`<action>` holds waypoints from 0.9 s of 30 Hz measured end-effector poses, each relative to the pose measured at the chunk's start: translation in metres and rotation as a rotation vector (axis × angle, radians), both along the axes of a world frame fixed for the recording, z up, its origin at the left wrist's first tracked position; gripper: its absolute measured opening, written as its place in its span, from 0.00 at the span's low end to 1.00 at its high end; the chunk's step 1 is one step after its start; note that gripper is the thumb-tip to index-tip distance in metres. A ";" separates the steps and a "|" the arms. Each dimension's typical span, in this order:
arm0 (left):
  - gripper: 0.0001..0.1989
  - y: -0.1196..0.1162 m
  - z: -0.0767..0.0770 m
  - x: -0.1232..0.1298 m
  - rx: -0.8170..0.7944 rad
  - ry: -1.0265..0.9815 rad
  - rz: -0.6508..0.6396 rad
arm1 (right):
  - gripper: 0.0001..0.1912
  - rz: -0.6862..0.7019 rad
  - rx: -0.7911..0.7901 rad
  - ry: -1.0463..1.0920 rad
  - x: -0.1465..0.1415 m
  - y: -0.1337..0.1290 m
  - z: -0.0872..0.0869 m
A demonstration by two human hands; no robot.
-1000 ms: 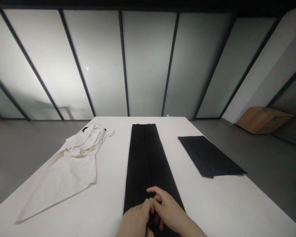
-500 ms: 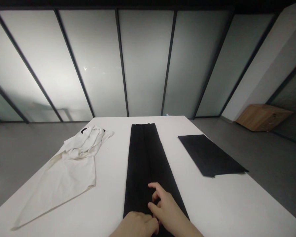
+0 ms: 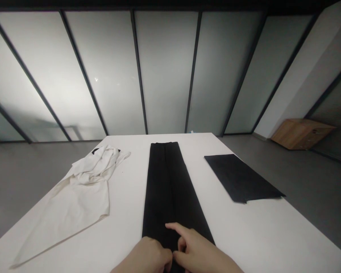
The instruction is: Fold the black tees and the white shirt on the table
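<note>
Black trousers, folded lengthwise, lie straight down the middle of the white table. Their near end runs under both hands. My left hand rests on the trousers at the bottom edge of the view, its fingertips curled down and partly hidden. My right hand lies beside it on the same black cloth, with its fingers spread. Left of the trousers lies a crumpled white garment, and a flat black folded garment lies to their right.
The table's far edge stands before a frosted glass partition with dark frames. Grey floor surrounds the table on both sides. A low wooden cabinet stands by the wall at the far right.
Both hands have slid lower in the view, toward me, and the left hand has moved left. The right hand's fingers have spread wider. The garments on the table stay in place.
</note>
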State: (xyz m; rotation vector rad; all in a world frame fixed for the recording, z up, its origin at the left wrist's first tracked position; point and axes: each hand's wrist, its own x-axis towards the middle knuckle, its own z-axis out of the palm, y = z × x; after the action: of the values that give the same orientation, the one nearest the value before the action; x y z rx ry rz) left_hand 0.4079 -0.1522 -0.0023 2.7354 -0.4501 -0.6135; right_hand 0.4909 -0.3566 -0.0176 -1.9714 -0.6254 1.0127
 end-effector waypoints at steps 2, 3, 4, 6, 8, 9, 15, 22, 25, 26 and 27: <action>0.07 0.001 -0.009 0.001 -0.013 -0.010 -0.037 | 0.38 0.015 -0.013 -0.016 0.000 0.000 0.004; 0.07 0.001 -0.013 0.002 -0.024 -0.009 -0.052 | 0.37 0.022 -0.011 -0.026 0.000 0.000 0.006; 0.06 0.000 -0.017 0.002 -0.034 -0.009 -0.062 | 0.35 0.029 -0.006 -0.038 0.000 0.001 0.008; 0.06 -0.002 -0.021 0.003 -0.037 -0.016 -0.064 | 0.31 0.037 -0.001 -0.062 0.001 0.000 0.011; 0.06 -0.005 -0.021 0.004 -0.024 -0.015 -0.063 | 0.28 0.047 -0.017 -0.063 0.001 0.000 0.013; 0.06 -0.005 -0.021 0.004 -0.019 -0.009 -0.065 | 0.27 0.053 -0.029 -0.055 0.002 -0.001 0.014; 0.07 -0.004 -0.011 0.004 -0.052 0.033 0.000 | 0.24 0.079 -0.035 -0.027 0.003 -0.003 0.014; 0.07 0.007 -0.015 -0.001 -0.188 0.057 0.021 | 0.20 0.109 -0.124 -0.155 0.007 -0.008 0.007; 0.05 0.015 -0.020 -0.004 -0.223 0.073 0.010 | 0.13 0.115 -0.111 -0.313 0.011 -0.006 0.009; 0.05 0.016 -0.019 -0.004 -0.224 0.062 0.017 | 0.12 0.108 -0.093 -0.368 0.012 -0.005 0.010; 0.06 0.016 -0.017 -0.004 -0.218 0.033 0.040 | 0.10 0.097 -0.068 -0.416 0.013 -0.003 0.011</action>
State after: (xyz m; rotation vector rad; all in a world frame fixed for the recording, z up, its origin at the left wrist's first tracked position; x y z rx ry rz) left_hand 0.4041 -0.1360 -0.0197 2.5178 -0.4263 -0.5627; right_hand 0.5037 -0.3592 -0.0067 -2.2509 -0.9301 0.6868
